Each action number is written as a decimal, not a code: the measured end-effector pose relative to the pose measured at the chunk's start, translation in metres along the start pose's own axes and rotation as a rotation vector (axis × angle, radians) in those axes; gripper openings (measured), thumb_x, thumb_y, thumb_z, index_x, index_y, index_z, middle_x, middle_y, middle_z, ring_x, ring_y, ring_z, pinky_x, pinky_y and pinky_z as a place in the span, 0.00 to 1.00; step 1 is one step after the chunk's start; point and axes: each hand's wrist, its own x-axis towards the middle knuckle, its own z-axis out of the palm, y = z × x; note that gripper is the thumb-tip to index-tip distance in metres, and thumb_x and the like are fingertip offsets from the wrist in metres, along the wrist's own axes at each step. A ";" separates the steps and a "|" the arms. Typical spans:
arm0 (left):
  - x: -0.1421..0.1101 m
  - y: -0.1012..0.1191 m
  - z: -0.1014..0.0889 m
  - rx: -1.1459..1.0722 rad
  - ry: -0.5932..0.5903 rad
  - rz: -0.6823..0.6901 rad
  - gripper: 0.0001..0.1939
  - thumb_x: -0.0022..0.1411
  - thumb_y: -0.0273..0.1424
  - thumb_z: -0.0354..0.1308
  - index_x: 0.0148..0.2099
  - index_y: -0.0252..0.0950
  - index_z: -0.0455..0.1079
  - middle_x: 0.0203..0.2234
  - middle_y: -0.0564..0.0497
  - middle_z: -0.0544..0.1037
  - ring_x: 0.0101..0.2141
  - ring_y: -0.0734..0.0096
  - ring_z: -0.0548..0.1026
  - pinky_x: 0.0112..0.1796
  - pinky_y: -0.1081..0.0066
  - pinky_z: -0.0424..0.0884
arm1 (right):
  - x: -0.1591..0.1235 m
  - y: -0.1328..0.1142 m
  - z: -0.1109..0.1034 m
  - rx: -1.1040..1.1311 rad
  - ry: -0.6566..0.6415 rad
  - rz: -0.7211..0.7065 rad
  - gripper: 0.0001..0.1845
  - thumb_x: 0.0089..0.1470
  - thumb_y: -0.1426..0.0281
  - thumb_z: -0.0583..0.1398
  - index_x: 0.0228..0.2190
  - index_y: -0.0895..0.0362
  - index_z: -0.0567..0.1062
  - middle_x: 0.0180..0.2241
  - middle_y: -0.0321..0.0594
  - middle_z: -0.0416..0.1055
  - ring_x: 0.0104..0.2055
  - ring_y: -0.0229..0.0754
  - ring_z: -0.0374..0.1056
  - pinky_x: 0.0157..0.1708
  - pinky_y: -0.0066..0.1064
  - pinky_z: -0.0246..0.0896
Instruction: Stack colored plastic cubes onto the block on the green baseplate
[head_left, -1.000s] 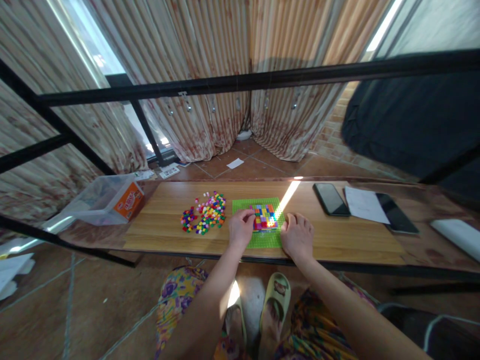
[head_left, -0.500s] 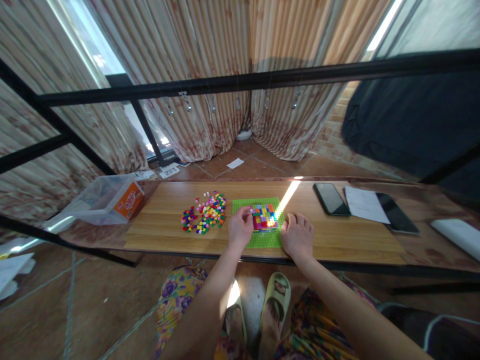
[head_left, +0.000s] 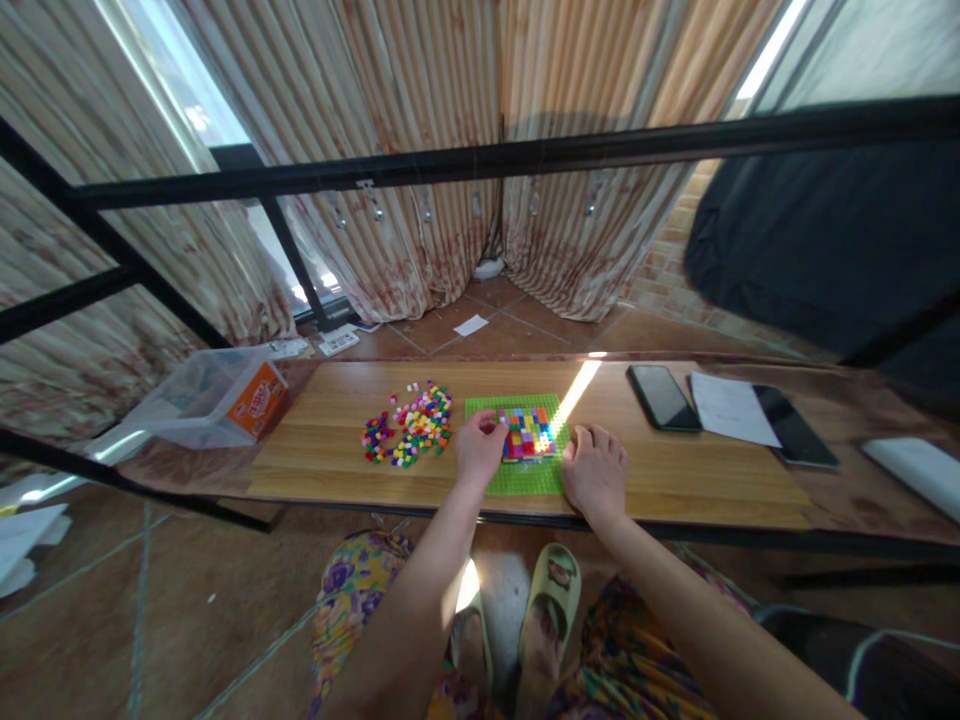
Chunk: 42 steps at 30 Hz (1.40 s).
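Observation:
A green studded baseplate [head_left: 517, 484] lies on the wooden board, carrying a block of small multicoloured bricks [head_left: 529, 434] near its middle. At the block's left edge is my left hand [head_left: 478, 452], its thumb and forefinger brought together in a pinch. Whatever the fingertips hold, if anything, is too small to make out. My right hand [head_left: 596, 468] rests palm down at the baseplate's right edge, fingers slightly bent and apart, holding nothing. Left of the baseplate, loose small bricks [head_left: 426, 420] are spread in a multicoloured heap.
On the left stands a clear plastic box [head_left: 202, 400] with an orange label. To the right lie a black phone [head_left: 663, 398], a white paper [head_left: 731, 408] and another dark flat device [head_left: 796, 428]. A black metal bar [head_left: 480, 162] crosses beyond the wooden board [head_left: 720, 480].
My left hand has shifted slightly left, so more of the brick block's left edge shows. My right hand has stayed in place.

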 end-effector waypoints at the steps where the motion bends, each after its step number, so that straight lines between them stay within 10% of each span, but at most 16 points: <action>1: 0.001 0.001 0.000 -0.008 0.001 -0.018 0.13 0.51 0.28 0.62 0.41 0.32 0.74 0.26 0.50 0.77 0.27 0.72 0.73 0.31 0.73 0.68 | 0.000 0.000 0.000 -0.001 0.002 0.000 0.15 0.59 0.68 0.50 0.45 0.59 0.70 0.49 0.50 0.67 0.52 0.52 0.57 0.51 0.40 0.45; 24: -0.001 0.009 0.013 -0.147 0.056 -0.168 0.05 0.49 0.28 0.61 0.30 0.33 0.75 0.24 0.49 0.78 0.27 0.72 0.74 0.28 0.75 0.68 | 0.000 0.000 0.000 -0.048 -0.052 -0.011 0.17 0.59 0.70 0.51 0.48 0.61 0.69 0.49 0.52 0.66 0.53 0.52 0.57 0.50 0.41 0.46; 36: -0.036 -0.034 -0.086 -0.125 0.128 -0.133 0.11 0.53 0.29 0.56 0.39 0.34 0.73 0.27 0.52 0.76 0.25 0.75 0.72 0.27 0.76 0.70 | 0.000 0.001 0.001 -0.042 -0.022 -0.011 0.17 0.59 0.69 0.50 0.47 0.60 0.70 0.49 0.51 0.67 0.52 0.52 0.57 0.49 0.41 0.47; 42: -0.033 -0.032 -0.092 0.290 0.184 -0.019 0.08 0.53 0.27 0.56 0.36 0.34 0.73 0.28 0.49 0.77 0.28 0.71 0.74 0.34 0.71 0.70 | 0.000 0.002 0.003 -0.025 -0.037 -0.003 0.17 0.59 0.69 0.50 0.48 0.60 0.69 0.49 0.51 0.67 0.52 0.52 0.57 0.49 0.41 0.47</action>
